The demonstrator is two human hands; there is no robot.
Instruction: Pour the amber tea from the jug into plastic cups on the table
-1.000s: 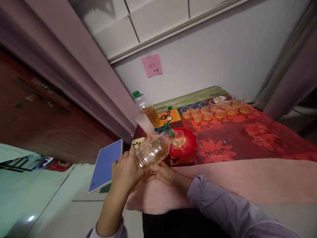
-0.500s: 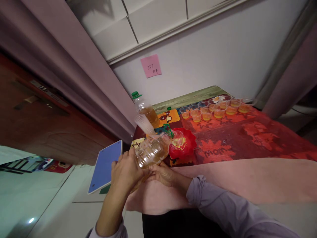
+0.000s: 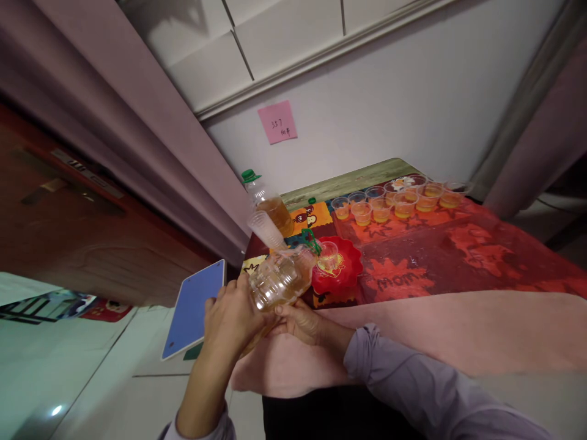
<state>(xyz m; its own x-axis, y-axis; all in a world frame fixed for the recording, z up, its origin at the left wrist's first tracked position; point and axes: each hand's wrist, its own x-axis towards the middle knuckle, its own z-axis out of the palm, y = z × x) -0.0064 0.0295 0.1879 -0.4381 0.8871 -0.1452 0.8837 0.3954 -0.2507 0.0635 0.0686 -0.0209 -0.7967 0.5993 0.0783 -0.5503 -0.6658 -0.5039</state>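
The held bottle (image 3: 280, 280), one of two, is tipped over the near left part of the counter (image 3: 342, 181). Its long axis slants from the base end, near and left, up to the neck, far and right, and the neck points at the cup (image 3: 328, 255) in the red dish (image 3: 347, 269). The left hand (image 3: 232, 315) grasps it near its base; the right hand (image 3: 300, 322) grips it from below. A green handle (image 3: 311, 241) is by the neck. Whether liquid is flowing cannot be told.

The other bottle (image 3: 274, 211) stands upright, green-capped, beyond one tilted stack of cups (image 3: 266, 231). One loose green cap (image 3: 312, 200) lies near it. At least ten filled cups (image 3: 405, 206) stand in rows at the far right; overlap hides the exact count.
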